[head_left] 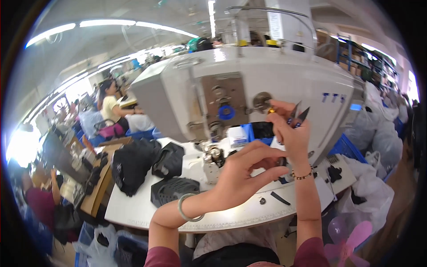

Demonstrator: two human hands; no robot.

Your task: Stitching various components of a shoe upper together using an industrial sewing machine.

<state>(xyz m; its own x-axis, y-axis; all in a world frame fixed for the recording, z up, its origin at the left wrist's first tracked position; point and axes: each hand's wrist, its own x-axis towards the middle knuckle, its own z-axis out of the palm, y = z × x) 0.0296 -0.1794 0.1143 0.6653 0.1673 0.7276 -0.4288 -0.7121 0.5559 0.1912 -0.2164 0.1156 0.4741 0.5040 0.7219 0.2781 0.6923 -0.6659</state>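
My right hand [291, 133] is raised against the front of a grey-white sewing machine [284, 75]. Its fingertips pinch at a round metal tension knob [262, 101], and small thread snips [298, 115] stick up out of the same hand. My left hand [242, 173] hovers lower, just right of the needle and presser foot area [215, 158], fingers curled with the index finger stretched toward the right wrist; I cannot tell if it pinches thread. A green bangle [189, 209] circles my left wrist and a bead bracelet [302, 175] my right.
Black fabric pieces [133, 162] and a black mesh part [173, 189] lie on the white table [133, 209] at left. Small black scraps [333, 173] lie at right beside white plastic bags [371, 191]. Blue crates [347, 149] stand behind. Other workers sit at far left.
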